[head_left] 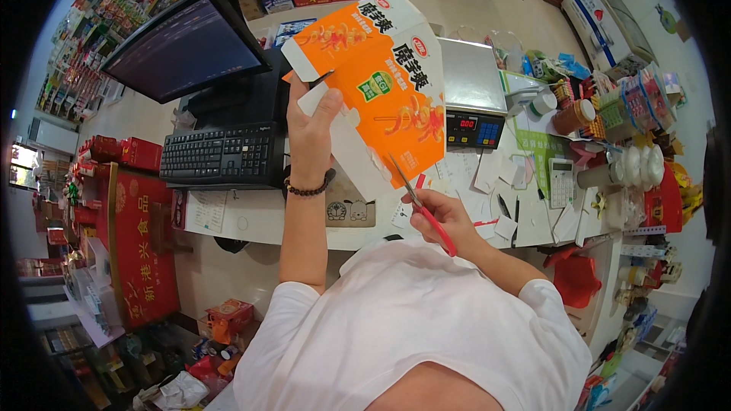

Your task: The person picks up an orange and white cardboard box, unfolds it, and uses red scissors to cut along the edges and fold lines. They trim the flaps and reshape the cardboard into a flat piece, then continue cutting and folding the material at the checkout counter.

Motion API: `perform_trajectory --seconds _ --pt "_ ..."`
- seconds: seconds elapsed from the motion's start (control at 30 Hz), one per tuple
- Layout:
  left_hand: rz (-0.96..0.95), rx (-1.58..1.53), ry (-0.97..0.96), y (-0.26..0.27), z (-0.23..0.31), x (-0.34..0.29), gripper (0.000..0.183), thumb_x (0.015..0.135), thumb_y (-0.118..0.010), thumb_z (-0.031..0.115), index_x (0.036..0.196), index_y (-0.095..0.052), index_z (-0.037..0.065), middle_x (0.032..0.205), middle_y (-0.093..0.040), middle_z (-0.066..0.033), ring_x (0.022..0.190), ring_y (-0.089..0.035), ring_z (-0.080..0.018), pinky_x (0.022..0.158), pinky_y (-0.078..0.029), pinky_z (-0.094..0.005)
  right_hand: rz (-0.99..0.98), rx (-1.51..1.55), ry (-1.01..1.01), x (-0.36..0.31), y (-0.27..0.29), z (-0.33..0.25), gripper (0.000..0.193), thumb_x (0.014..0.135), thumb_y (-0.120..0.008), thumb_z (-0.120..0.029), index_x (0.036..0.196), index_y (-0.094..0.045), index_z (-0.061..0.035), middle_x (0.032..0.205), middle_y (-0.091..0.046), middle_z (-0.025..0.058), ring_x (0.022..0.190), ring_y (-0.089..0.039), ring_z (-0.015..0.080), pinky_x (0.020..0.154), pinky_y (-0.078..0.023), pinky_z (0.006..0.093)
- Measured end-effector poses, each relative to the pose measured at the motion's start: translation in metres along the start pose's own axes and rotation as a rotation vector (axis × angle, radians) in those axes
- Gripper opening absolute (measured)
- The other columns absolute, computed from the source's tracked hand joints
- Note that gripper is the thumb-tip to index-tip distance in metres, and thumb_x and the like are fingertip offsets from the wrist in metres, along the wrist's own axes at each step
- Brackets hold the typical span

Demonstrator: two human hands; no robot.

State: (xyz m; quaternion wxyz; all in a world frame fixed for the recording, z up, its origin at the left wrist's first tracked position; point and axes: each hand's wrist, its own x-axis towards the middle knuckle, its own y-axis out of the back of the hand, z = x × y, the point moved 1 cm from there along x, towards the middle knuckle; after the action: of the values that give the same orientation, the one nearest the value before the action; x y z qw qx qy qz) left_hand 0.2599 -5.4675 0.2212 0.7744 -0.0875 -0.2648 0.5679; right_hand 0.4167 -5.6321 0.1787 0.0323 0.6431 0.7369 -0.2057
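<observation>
My left hand (312,125) grips an orange and white cardboard snack box (365,103) by its left side, thumb on the front, and holds it up above the counter. The box is opened out, with white flaps and cut edges. In my right hand (442,217) is a pair of scissors (432,222) with red handles. Their blades are at the lower edge of the orange panel, and part of the blades is hard to make out against the card. A dark bead bracelet (311,183) circles my left wrist.
A monitor (186,46) and black keyboard (221,154) stand at the left. Behind the box is a scale (474,129) with a lit display. Paper scraps, pens, a calculator (561,183) and jars (572,116) crowd the right of the white counter (259,217).
</observation>
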Motion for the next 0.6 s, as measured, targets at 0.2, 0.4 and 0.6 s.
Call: perform_trajectory --seconds 0.2,0.4,0.6 --pt "-0.008 -0.002 -0.021 0.002 0.000 -0.001 0.042 0.084 -0.053 0.008 0.122 -0.037 0.002 0.110 -0.052 -0.0073 0.091 -0.054 -0.0102 0.075 -0.045 -0.0232 0.025 -0.040 -0.006 -0.003 -0.002 -0.002 0.028 0.083 -0.060 -0.011 0.108 -0.053 -0.0016 0.064 -0.042 -0.0060 0.051 -0.035 0.0010 0.045 -0.028 0.0173" --pt "0.011 0.034 -0.028 -0.002 0.004 -0.006 0.042 0.085 -0.053 0.009 0.123 -0.037 0.001 0.110 -0.052 -0.0069 0.092 -0.053 -0.0097 0.077 -0.044 -0.0228 0.033 -0.059 0.059 -0.002 -0.002 0.002 0.025 0.083 -0.057 -0.006 0.107 -0.053 -0.0006 0.066 -0.045 -0.0034 0.047 -0.033 0.0021 0.042 -0.026 0.0181" --pt "0.020 0.070 -0.006 -0.005 0.004 -0.015 0.042 0.085 -0.053 0.008 0.123 -0.037 0.001 0.111 -0.051 -0.0060 0.094 -0.051 -0.0096 0.080 -0.042 -0.0229 0.040 -0.033 -0.017 -0.004 -0.006 -0.004 0.026 0.082 -0.061 -0.009 0.107 -0.054 -0.0017 0.063 -0.039 -0.0074 0.053 -0.035 0.0001 0.047 -0.028 0.0164"
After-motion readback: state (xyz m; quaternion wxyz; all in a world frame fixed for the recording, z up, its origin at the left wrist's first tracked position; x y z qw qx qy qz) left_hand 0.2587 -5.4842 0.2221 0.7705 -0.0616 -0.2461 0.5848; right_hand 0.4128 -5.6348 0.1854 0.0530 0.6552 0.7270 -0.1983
